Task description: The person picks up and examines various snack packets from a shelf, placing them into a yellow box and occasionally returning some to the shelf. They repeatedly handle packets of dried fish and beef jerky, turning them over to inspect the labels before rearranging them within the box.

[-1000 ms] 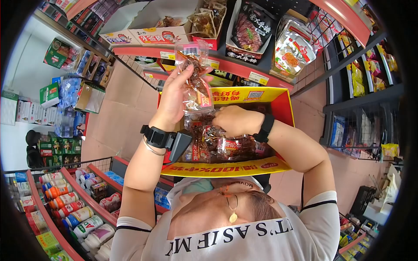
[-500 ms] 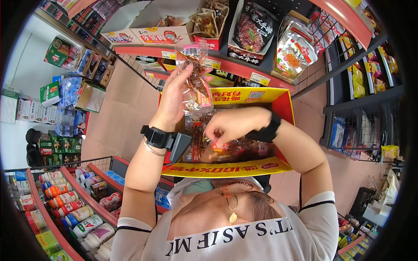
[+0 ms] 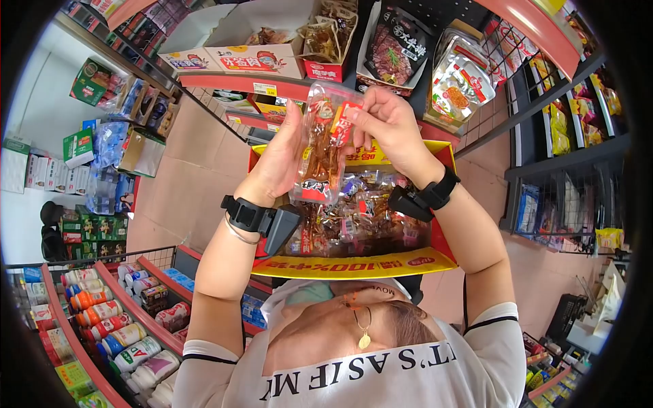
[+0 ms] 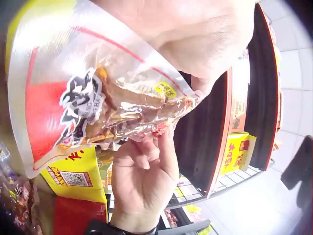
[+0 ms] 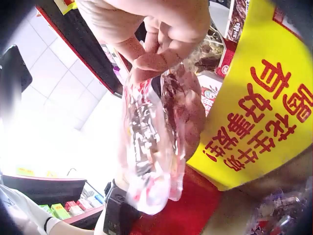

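My left hand (image 3: 275, 163) holds up clear vacuum packets of brown meat above the yellow box, its thumb straight along their left edge. In the right wrist view, two packets hang close together, one behind the other. With thumb and fingers, my right hand (image 3: 391, 129) pinches the front meat packet (image 3: 318, 153) by its right side, at a red label. The left wrist view shows this packet's red and white printed end close up, with the right hand (image 4: 142, 171) behind it. Below the hands, the yellow and red box (image 3: 354, 266) contains several similar packets (image 3: 360, 217).
A shelf (image 3: 286, 87) ahead carries open snack boxes (image 3: 255, 58), black beef packets (image 3: 396, 47) and silver packets (image 3: 457, 88). Bottles (image 3: 109, 319) line a rack at lower left. Wire racks (image 3: 554, 197) stand to the right.
My right hand has come up out of the box with a meat packet and brought it over the one in my left hand. The left thumb has lifted off the front of its packet.
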### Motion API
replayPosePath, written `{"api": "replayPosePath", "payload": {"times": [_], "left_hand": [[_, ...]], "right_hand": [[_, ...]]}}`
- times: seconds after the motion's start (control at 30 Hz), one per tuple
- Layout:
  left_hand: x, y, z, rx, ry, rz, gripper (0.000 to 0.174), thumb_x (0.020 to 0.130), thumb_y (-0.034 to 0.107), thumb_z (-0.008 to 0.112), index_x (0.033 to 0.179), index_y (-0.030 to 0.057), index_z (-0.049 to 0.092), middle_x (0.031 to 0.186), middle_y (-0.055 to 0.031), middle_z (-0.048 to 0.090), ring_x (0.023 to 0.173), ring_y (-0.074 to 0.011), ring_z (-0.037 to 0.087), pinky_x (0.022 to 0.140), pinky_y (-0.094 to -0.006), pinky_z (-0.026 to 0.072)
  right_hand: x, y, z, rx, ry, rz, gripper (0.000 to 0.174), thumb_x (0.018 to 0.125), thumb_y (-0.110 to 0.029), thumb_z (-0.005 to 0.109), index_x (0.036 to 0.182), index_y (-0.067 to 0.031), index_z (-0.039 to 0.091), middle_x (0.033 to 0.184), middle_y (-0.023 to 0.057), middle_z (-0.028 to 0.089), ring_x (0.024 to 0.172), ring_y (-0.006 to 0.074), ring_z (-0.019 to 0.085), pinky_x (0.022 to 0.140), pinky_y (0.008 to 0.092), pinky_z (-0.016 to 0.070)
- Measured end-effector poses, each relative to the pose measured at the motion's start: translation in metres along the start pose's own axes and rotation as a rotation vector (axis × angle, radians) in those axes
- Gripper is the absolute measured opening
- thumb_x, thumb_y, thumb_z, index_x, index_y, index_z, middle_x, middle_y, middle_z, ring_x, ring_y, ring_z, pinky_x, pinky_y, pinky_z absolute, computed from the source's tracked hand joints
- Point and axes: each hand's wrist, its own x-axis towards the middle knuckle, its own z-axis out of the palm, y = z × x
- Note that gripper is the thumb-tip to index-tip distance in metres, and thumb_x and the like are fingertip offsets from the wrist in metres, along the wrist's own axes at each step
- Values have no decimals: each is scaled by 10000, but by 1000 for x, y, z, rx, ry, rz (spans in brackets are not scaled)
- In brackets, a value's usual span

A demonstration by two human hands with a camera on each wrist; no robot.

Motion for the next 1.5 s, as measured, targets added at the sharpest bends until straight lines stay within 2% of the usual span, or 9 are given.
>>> {"api": "replayPosePath", "payload": {"times": [0.1,0.2,0.37,0.5,0.83,1.03,1.17,1.37,1.5], "left_hand": [[-2,-2,4,26,146,-27,573,934,526,335,1229,49,454,1069,-110,599,885,-190,618,799,-309,498],[-1,-3,-2,254,171,-18,408,844,104,613,1219,45,462,1075,-92,615,940,-162,609,813,-298,490],[1,1,-6,134,342,176,330,875,108,571,1188,40,494,1098,-85,608,954,-160,605,815,-305,497],[1,-1,-11,56,460,288,320,876,83,560,1185,30,496,1107,-91,603,965,-162,601,826,-314,499],[2,2,-3,77,411,269,410,846,14,576,1229,27,429,1112,-108,600,952,-175,612,797,-291,501],[4,-1,-5,104,438,287,351,849,44,574,1186,14,483,1121,-119,602,966,-172,598,832,-310,488],[6,-3,-9,93,406,278,391,829,8,599,1194,25,460,1084,-85,607,985,-152,587,856,-292,470],[-1,-3,-6,-45,229,14,401,843,75,612,1211,50,456,1059,-83,604,872,-165,633,728,-301,537],[-2,-1,-5,-89,147,-84,438,848,129,625,1236,44,439,1092,-120,600,903,-203,645,753,-314,554]], "right_hand": [[1,1,-1,-47,125,-46,165,859,-110,611,792,-67,467,637,-3,560,523,56,527,444,172,368],[5,7,-5,-181,251,-102,160,878,-141,589,792,-57,484,626,-6,553,496,50,485,444,176,364],[-5,11,-3,-347,-29,206,229,885,-255,561,804,-41,549,605,10,546,505,54,491,446,219,383],[-19,26,2,-1133,-642,162,180,737,-187,641,856,-52,634,733,158,633,708,353,606,642,408,480],[-31,70,-1,-1618,-945,316,149,611,-77,710,720,0,643,752,177,645,783,327,636,651,403,489],[-8,2,-10,-769,-926,273,148,717,-94,701,807,-17,613,696,59,612,624,157,592,518,283,443],[-9,-24,-5,-42,-463,211,97,830,-78,639,860,-14,573,724,-1,600,568,45,541,501,195,422],[6,-9,-12,-119,24,-87,63,848,-61,614,840,-52,552,837,-17,583,734,28,537,654,178,424],[10,5,-16,-76,32,-189,97,840,-106,629,844,-76,537,831,-26,589,730,39,530,648,203,434]]}}
